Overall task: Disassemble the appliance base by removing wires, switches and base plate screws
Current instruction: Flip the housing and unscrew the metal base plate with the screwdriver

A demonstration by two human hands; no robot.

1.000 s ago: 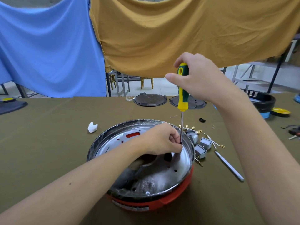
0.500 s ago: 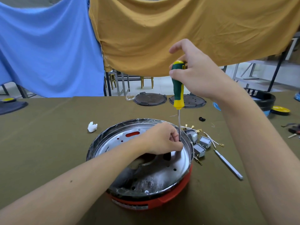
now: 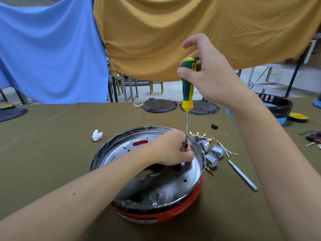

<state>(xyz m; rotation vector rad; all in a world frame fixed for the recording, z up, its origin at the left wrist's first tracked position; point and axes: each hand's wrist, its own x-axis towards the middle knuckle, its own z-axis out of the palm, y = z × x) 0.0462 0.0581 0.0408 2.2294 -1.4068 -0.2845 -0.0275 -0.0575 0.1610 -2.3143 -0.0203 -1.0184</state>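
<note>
From the head camera, the round appliance base (image 3: 149, 180) sits near the tabletop's (image 3: 43, 145) front edge, about midway along it: a shiny, scorched metal plate (holes, one red slot) inside a red rim. The right hand (image 3: 206, 72) grips the green-and-yellow screwdriver (image 3: 187, 86) upright by its handle. The left hand (image 3: 171, 148) pinches the shaft near its tip.

table (image 3: 52, 153), olive cloth | appliance base (image 3: 156, 213) | switches (image 3: 211, 153) | two round plates (image 3: 159, 105) | white scrap (image 3: 97, 135)
</note>
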